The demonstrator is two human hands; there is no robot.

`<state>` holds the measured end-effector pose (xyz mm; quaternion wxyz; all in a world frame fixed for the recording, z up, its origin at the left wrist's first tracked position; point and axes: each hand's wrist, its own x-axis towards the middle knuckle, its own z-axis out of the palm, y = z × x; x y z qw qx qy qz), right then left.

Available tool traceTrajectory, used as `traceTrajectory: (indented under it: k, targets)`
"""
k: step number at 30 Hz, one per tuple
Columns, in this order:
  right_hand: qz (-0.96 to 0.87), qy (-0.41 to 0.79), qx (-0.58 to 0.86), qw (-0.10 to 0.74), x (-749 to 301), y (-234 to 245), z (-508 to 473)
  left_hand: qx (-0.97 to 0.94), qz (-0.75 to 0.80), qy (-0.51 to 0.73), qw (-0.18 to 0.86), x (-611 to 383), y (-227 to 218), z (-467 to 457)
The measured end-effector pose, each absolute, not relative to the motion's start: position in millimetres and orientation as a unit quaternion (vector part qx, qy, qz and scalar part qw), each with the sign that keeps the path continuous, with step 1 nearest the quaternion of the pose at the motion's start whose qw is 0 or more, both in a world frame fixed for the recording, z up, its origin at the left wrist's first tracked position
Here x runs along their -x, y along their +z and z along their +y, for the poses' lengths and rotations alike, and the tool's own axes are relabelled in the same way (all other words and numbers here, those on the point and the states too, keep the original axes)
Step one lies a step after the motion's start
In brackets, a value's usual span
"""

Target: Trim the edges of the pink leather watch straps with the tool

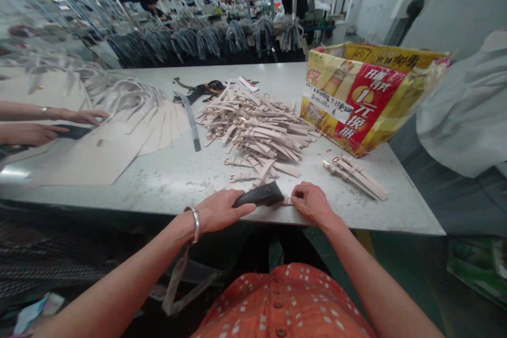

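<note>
Holding a black wedge-shaped block [259, 194] in my left hand [224, 211]: palm over its top, fingers closed around it. Exact kind of tool cannot be told from this view. Silver bangle [195, 224] on left wrist. Right hand [312, 205] narrow, fingers curled down on the end of a pale pink watch strap [287, 201]. Strap lies at near edge of the white work table [178, 182], between block and right hand, touching both.

Just beyond my hands: loose heap of pale pink straps with gold-coloured buckles [253, 127]. Smaller bundle of straps [354, 177] to the right, near a yellow and red printed cardboard box [356, 97]. Narrow metal strip [191, 121] beside the heap's left side; black straps [202, 91] behind it.

Far left: a co-worker's hands [85, 117] on a black object [73, 131], next to fanned pale sheets [158, 129] and looped pale strips [130, 95]. Background: racks of hanging strap bunches [209, 42]. Below my arms: my orange dotted shirt [281, 301].
</note>
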<state>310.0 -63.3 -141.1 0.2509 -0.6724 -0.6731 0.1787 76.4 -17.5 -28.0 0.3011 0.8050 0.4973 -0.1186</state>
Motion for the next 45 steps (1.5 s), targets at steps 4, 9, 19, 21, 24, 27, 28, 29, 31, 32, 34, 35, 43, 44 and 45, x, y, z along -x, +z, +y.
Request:
traceTrajectory:
  k: [4, 9, 19, 21, 24, 27, 28, 29, 31, 32, 34, 35, 43, 44, 45]
  targets:
    - [-0.685, 0.156, 0.676, 0.222, -307.8, -134.9, -60.9, -0.794, 0.503, -0.112, 0.323, -70.5, -36.3, -18.5]
    - [-0.672, 0.148, 0.665, 0.292, -313.6, -140.8, -68.7, -0.781, 0.513, -0.099, 0.341, -67.3, -41.6, -20.0]
    - [-0.574, 0.162, 0.694, 0.403, -313.4, -158.6, -78.4, -0.797, 0.505, -0.078, 0.322, -67.7, -40.6, -24.0]
    - [-0.573, 0.159, 0.696, 0.402, -313.0, -159.0, -78.2, -0.799, 0.506, -0.074, 0.317, -67.6, -38.7, -25.2]
    - [-0.574, 0.157, 0.698, 0.399, -313.2, -158.7, -78.2, -0.801, 0.507, -0.063, 0.313, -67.1, -33.9, -28.4]
    - [-0.579, 0.159, 0.697, 0.391, -313.7, -158.2, -77.9, -0.808, 0.49, -0.074, 0.318, -69.4, -28.0, -33.3]
    - [-0.582, 0.16, 0.697, 0.388, -314.0, -158.0, -77.8, -0.811, 0.484, -0.081, 0.32, -71.4, -26.5, -35.2]
    - [-0.585, 0.161, 0.695, 0.386, -314.3, -157.9, -77.6, -0.812, 0.48, -0.088, 0.321, -74.0, -25.6, -37.0]
    - [-0.588, 0.166, 0.691, 0.386, -314.9, -157.9, -77.2, -0.812, 0.475, -0.094, 0.324, -80.7, -25.9, -39.9]
    - [-0.588, 0.169, 0.689, 0.388, -315.3, -158.0, -77.1, -0.812, 0.475, -0.093, 0.326, -84.5, -27.1, -40.5]
    - [-0.588, 0.175, 0.685, 0.393, -316.0, -158.2, -77.0, -0.812, 0.472, -0.094, 0.329, -92.1, -30.9, -39.8]
    - [-0.588, 0.176, 0.683, 0.397, -316.4, -158.3, -77.0, -0.812, 0.472, -0.097, 0.328, -95.8, -33.0, -38.4]
    - [-0.57, 0.178, 0.636, 0.49, -320.5, -156.0, -77.0, -0.811, 0.467, -0.133, 0.327, -119.7, -36.7, -24.9]
    - [-0.563, 0.185, 0.631, 0.5, -320.8, -155.5, -77.0, -0.815, 0.464, -0.134, 0.32, -122.2, -35.1, -25.3]
    - [-0.555, 0.193, 0.628, 0.51, -321.1, -155.1, -77.0, -0.82, 0.461, -0.134, 0.31, -124.7, -33.4, -26.4]
